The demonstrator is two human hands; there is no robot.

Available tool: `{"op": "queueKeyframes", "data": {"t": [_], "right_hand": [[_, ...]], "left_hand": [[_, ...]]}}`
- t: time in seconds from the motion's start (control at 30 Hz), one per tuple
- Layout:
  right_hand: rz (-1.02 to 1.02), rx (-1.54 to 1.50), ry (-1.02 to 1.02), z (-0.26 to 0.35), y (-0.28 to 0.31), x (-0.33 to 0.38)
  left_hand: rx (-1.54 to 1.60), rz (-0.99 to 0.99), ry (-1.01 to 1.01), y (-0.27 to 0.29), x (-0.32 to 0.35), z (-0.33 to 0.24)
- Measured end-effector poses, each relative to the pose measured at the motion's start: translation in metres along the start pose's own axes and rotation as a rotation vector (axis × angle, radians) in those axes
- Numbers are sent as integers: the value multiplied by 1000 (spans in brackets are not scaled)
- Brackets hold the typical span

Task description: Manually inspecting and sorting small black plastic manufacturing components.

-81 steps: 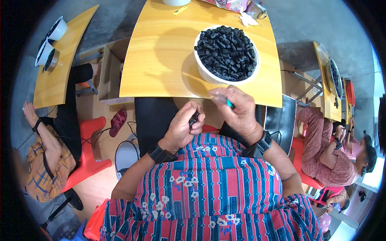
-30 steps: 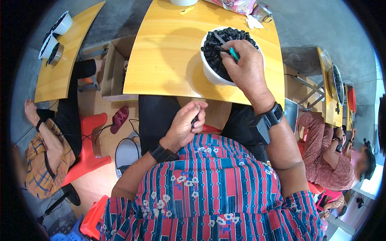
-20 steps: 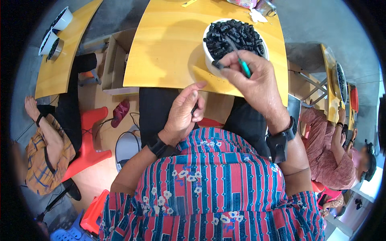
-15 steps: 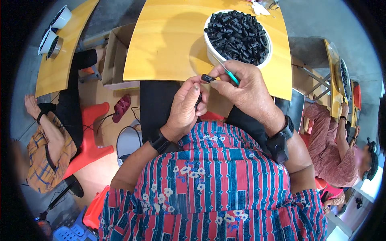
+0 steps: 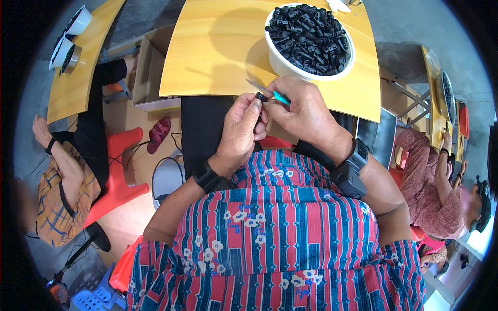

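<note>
Between the thumb and fingers of my left hand (image 5: 239, 127) is a small black plastic part (image 5: 261, 97), held upright near the front edge of the table. My right hand (image 5: 303, 111) is closed round a small knife with a teal handle (image 5: 281, 98); its thin pointed blade reaches out to the left, just beyond the black part. The fingertips of both hands nearly meet at the part. Whether the blade touches it I cannot tell. Beyond my right hand, a white tub (image 5: 276, 59) heaped with similar black parts stands on the yellow table (image 5: 207, 67).
A crumpled white scrap (image 5: 338, 5) lies at the table's far edge. Left of the table stands an open cardboard box (image 5: 148, 72). People sit at yellow tables on both sides. A red stool (image 5: 122, 171) and a dark red sandal (image 5: 158, 135) are on the left.
The knife has swung from pointing up and away to pointing left. The black part has turned from lying sideways to upright, and my right hand has shifted slightly left.
</note>
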State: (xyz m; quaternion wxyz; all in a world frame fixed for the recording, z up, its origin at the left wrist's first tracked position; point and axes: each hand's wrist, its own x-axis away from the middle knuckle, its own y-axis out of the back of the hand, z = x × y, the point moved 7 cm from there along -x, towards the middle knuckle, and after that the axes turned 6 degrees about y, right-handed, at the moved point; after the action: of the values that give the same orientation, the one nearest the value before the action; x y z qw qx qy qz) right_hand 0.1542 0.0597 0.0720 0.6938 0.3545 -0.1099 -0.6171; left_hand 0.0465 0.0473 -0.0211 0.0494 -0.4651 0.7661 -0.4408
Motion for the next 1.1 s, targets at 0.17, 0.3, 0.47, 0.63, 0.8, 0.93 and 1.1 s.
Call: {"op": "queueKeyframes", "data": {"t": [0.17,0.3,0.47,0.63,0.8,0.93,1.1], "right_hand": [[89,17,-82,0,-6,0],[107,-336,-279,-7,-11,4],[134,-347,-287,-17,-14,11],[117,-347,-272,-23,-16,17],[72,-310,-245,-26,-13,22],[70,-293,-218,-25,-13,22],[51,-192,-106,-21,-12,23]], "left_hand": [[0,-19,17,1,1,-1],[86,52,60,-2,0,1],[167,92,121,-2,1,7],[189,167,147,-2,0,10],[211,136,184,-6,2,11],[199,138,191,-7,2,11],[169,169,175,-4,2,13]]}}
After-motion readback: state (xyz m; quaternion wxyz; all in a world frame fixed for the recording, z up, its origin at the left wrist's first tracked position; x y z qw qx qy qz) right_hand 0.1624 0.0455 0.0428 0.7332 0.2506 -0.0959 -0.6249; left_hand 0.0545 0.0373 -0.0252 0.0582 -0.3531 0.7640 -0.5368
